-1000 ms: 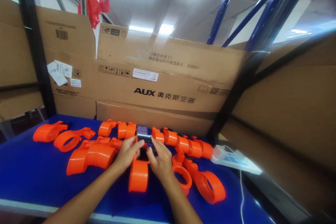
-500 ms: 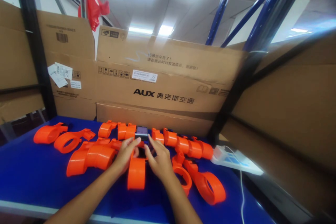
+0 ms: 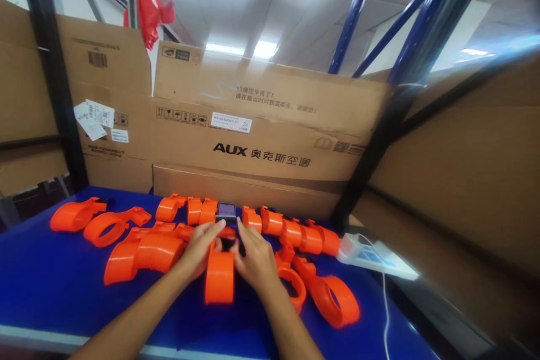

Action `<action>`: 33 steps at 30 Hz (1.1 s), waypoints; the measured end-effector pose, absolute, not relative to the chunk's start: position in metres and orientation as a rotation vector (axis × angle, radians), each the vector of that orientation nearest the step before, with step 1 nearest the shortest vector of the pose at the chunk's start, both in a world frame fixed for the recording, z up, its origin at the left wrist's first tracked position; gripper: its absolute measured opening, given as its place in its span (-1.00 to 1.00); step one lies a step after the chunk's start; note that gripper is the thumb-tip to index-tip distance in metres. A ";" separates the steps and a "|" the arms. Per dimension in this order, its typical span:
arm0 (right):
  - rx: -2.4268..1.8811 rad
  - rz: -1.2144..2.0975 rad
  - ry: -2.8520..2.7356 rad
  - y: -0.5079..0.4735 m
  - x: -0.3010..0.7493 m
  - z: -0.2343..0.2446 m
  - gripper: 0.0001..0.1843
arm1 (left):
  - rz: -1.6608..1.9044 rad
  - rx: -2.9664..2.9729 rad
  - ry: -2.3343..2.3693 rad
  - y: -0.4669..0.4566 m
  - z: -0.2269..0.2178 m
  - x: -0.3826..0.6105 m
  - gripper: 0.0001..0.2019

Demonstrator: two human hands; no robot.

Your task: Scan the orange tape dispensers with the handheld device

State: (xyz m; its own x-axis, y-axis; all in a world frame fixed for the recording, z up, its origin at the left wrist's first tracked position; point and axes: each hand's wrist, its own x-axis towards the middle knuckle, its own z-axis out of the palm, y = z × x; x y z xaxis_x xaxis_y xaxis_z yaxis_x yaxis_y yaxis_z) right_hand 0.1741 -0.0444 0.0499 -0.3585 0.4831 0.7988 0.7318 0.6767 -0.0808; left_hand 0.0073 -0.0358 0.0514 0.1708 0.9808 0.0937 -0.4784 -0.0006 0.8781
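Between my hands is an orange plastic tape dispenser (image 3: 220,278), its wide ring hanging toward me and its upper part partly covered by my fingers. My left hand (image 3: 203,247) grips it from the left, thumb along the top. From the right, my right hand (image 3: 256,256) holds it, with the index finger pointing forward and the thumb at the side. Just beyond my fingertips is a small dark device with a lit screen (image 3: 226,211); whether my fingers touch it I cannot tell.
Several more orange dispensers lie on the blue tabletop (image 3: 54,275), left (image 3: 143,250), right (image 3: 337,301) and along the back (image 3: 291,232). A white power strip (image 3: 379,260) with a cable sits at the right edge. Cardboard panels (image 3: 261,129) and dark posts (image 3: 367,152) stand behind.
My right thumb has moved down and in toward the dispenser. The dispenser stays almost where it was; the view has shifted slightly.
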 end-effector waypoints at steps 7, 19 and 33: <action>-1.012 -0.421 -1.967 -0.047 0.170 0.048 -0.38 | 1.266 1.014 0.696 -0.033 0.048 0.008 -0.58; -1.002 -0.527 -1.946 -0.052 0.165 0.046 -0.39 | 1.245 1.016 0.693 -0.034 0.047 0.006 -0.61; -0.851 -0.285 -1.987 -0.053 0.175 0.057 -0.49 | 1.302 1.024 0.690 -0.031 0.050 0.001 -0.63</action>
State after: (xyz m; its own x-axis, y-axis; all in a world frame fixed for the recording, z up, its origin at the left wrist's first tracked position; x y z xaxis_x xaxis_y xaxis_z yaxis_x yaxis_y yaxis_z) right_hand 0.1749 -0.0526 0.0566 -0.3332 0.4520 0.8275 0.6663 0.7338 -0.1325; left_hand 0.0013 -0.0305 0.0502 0.1760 0.9757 0.1308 -0.4398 -0.0409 0.8972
